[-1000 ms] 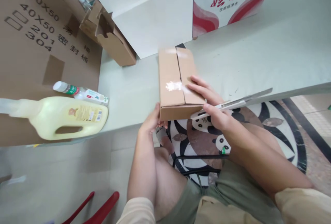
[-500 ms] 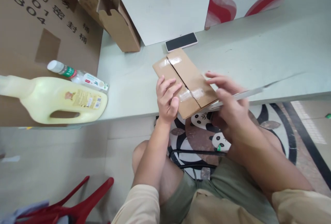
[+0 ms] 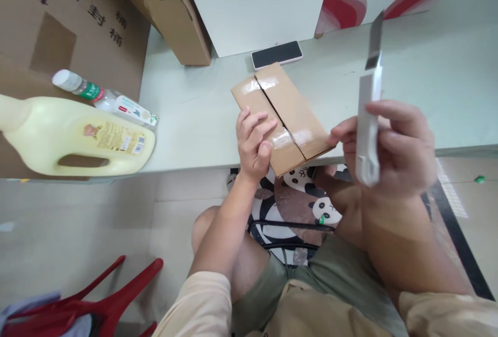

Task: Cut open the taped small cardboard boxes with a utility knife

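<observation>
A small brown cardboard box [image 3: 293, 114] with clear tape across its centre seam lies tilted over the table's front edge. My left hand [image 3: 254, 145] rests on its left side, fingers spread over the top flap and the thumb at the near side. In my right hand [image 3: 400, 145] is a white utility knife [image 3: 368, 135], its blade extended and pointing up and away from me. A finger of that hand reaches to the box's right corner. The blade stands apart from the box.
Behind the box lies a black-topped phone-like device [image 3: 277, 55], before a white carton [image 3: 257, 5]. An open cardboard box [image 3: 177, 20] stands at the back left. A pale yellow jug [image 3: 78, 135] and a clear bottle [image 3: 105, 98] lie left. A red chair [image 3: 112, 295] is at lower left.
My right hand has moved right, away from the box, and turned the utility knife from lying nearly level to pointing upward. My left hand stays on the box.
</observation>
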Available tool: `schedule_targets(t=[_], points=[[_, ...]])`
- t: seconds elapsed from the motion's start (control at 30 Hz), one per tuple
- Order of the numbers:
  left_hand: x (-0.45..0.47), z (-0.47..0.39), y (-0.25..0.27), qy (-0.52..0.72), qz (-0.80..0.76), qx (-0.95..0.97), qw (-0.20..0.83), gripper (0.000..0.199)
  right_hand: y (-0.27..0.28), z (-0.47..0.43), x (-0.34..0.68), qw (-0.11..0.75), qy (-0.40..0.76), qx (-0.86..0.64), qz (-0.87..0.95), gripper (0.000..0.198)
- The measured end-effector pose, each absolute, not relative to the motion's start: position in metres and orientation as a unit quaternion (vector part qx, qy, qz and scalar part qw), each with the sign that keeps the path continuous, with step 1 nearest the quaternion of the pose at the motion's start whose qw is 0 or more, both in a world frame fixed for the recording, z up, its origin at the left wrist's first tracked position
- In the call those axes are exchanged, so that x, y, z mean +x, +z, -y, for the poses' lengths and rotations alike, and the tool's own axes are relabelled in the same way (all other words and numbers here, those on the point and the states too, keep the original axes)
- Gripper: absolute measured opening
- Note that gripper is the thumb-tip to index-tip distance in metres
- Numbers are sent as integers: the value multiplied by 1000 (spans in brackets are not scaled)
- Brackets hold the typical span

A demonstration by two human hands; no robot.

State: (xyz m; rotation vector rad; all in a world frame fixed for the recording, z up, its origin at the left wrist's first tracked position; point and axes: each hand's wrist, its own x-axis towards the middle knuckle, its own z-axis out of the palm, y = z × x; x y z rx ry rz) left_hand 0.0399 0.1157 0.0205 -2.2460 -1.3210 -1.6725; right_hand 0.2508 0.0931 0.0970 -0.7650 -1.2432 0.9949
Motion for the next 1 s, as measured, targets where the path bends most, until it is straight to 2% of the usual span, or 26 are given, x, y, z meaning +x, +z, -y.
schedule_targets(t=[0.1, 0.2, 0.3, 0.43, 0.57, 0.83, 1.0], points=[[39, -115, 22, -549, 414, -726, 23, 40, 98, -88, 253, 604, 482, -311, 552, 30], [38, -113, 23, -545, 416, -727, 11, 42, 100, -80, 250, 614, 466, -340, 539, 22], [37, -112, 23, -535, 429, -728, 12, 46, 105, -73, 247, 602, 372, -381, 595, 11], [36, -112, 22, -507, 454, -732, 14, 54, 113, -66, 248, 537, 210, -448, 683, 27], [35, -111, 22, -504, 458, -732, 9, 58, 116, -60, 242, 484, 243, -470, 697, 33], [35, -111, 23, -509, 445, -737, 7, 51, 121, -54, 231, 459, 153, -441, 756, 11], [35, -111, 23, -526, 427, -736, 8, 46, 120, -54, 227, 449, 140, -446, 762, 11]])
